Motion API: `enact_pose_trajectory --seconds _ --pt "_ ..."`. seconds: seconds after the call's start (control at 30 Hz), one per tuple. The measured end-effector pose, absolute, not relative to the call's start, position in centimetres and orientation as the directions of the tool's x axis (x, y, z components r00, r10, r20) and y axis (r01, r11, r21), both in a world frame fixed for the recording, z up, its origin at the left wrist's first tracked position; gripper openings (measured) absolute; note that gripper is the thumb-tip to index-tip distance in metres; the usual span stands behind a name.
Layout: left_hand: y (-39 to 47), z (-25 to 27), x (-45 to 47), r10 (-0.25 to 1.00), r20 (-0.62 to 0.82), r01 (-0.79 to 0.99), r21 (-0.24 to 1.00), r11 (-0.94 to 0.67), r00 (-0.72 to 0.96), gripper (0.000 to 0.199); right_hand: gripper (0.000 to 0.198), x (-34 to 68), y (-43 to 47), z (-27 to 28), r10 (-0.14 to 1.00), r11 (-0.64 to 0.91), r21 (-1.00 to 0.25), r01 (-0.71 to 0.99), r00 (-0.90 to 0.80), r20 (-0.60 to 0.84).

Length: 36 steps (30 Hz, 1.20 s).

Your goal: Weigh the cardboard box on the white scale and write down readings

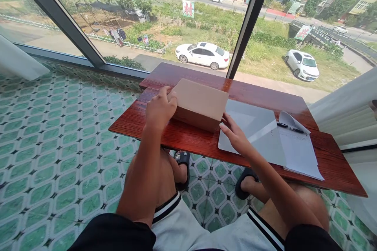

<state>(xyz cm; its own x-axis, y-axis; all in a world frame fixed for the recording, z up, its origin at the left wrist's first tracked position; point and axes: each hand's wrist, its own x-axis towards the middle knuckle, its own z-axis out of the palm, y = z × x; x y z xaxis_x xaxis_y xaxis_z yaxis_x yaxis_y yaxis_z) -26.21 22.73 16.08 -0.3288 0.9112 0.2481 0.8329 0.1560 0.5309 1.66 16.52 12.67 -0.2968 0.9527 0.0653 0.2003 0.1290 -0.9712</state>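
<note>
A plain brown cardboard box [200, 99] with its top closed is at the left half of the dark red wooden table [321, 147]. My left hand [161, 106] grips its left end, with the thumb near the top edge and the other fingers partly hidden behind. At the right front corner, my right hand [234, 131] holds the box, its fingertips partly out of sight behind that end. Whether the underside lies fully on the wood I cannot tell. A flat silver laptop [253, 133], lid down, lies just beyond and under my right hand.
Right of the laptop lie sheets of paper [300, 157] with a curled top page and a black pen [294, 128] across them. Behind the table stands a large window with a dark frame [250, 19]. A pale curtain [344, 113] hangs at the right. My knees are under the table's front edge.
</note>
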Motion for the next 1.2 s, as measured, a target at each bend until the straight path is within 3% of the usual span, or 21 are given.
enact_pose_trajectory --seconds 0.43,0.67,1.03,1.2 --pt "22.6 16.8 -25.2 0.911 0.219 0.845 0.493 0.206 -0.350 0.049 0.080 0.6 16.0 12.8 0.959 0.092 -0.975 0.204 -0.283 0.032" --pt "21.9 17.7 -24.5 0.901 0.264 0.851 0.494 0.180 -0.344 0.047 0.076 1.0 16.3 12.7 0.952 0.165 -0.955 0.247 -0.294 0.089" --pt "19.5 20.9 -22.6 0.878 0.289 0.839 0.507 0.198 -0.382 0.057 0.069 1.6 16.4 14.5 0.941 0.192 -0.977 0.089 -0.298 0.158" --pt "19.1 20.8 -21.5 0.859 0.361 0.837 0.532 0.132 -0.364 0.061 0.063 2.9 16.2 16.0 0.959 0.196 -0.976 0.093 -0.225 0.171"
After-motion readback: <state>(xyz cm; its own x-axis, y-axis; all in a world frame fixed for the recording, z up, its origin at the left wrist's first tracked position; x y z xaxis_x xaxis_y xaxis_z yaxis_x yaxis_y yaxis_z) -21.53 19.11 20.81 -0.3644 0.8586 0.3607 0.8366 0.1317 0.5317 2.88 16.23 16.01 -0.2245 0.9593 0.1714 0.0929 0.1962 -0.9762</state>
